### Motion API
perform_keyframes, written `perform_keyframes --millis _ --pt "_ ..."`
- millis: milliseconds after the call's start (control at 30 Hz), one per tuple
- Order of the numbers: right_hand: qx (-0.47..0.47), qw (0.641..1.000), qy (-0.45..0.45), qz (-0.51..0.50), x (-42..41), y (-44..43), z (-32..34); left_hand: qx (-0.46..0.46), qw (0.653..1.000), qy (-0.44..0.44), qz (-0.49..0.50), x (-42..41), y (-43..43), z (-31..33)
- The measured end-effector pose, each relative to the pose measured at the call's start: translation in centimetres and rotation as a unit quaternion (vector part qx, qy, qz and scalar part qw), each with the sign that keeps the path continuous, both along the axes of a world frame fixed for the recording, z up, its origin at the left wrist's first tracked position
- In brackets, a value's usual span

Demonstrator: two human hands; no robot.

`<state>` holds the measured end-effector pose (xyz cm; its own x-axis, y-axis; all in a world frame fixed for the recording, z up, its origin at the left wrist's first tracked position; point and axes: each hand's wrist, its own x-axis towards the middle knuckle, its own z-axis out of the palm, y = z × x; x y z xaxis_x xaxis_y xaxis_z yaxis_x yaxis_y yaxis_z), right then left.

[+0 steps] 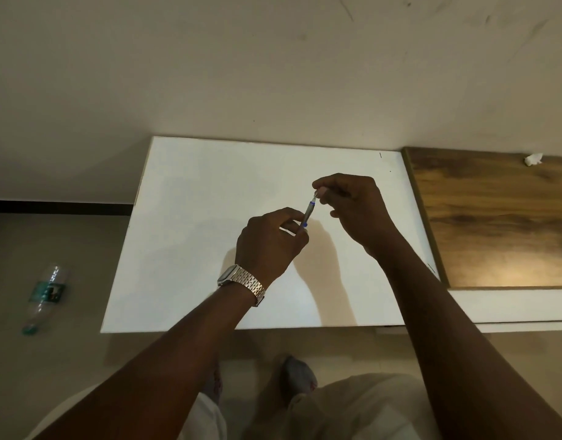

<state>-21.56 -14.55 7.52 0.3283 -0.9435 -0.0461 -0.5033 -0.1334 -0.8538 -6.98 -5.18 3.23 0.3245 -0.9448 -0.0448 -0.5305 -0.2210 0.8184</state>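
Observation:
A slim pen (pixel 309 212) with a clear barrel and blue bands hangs above a white tabletop (pixel 194 233). My left hand (pixel 270 241), with a metal watch on its wrist, grips the pen's lower end between curled fingers and thumb. My right hand (pixel 356 208) pinches the pen's upper tip, where a small clear piece shows between fingertips and thumb. Whether that piece is a cap or the pen's own end I cannot tell. Both hands float a little above the table's middle right.
A wooden board (pixel 502 217) adjoins the white table on the right, with a crumpled white scrap (pixel 534 159) at its far edge. A plastic bottle (pixel 44 298) lies on the floor at the left. A beige wall stands behind the table. My knees show below.

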Motion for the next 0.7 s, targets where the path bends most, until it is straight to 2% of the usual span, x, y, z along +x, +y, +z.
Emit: perform_keyframes --millis 133,433,700 --pt "-0.024 0.999 0.028 0.019 0.06 0.09 -0.03 0.004 1.000 -0.004 -0.004 -0.01 -0.10 0.21" --pt "-0.039 0.999 0.033 0.014 -0.04 -0.24 0.04 0.008 1.000 -0.002 -0.005 0.06 0.05 0.38" --pt "-0.088 0.990 0.097 0.050 -0.07 -0.35 0.02 0.013 1.000 -0.013 0.000 -0.01 0.10 0.44"
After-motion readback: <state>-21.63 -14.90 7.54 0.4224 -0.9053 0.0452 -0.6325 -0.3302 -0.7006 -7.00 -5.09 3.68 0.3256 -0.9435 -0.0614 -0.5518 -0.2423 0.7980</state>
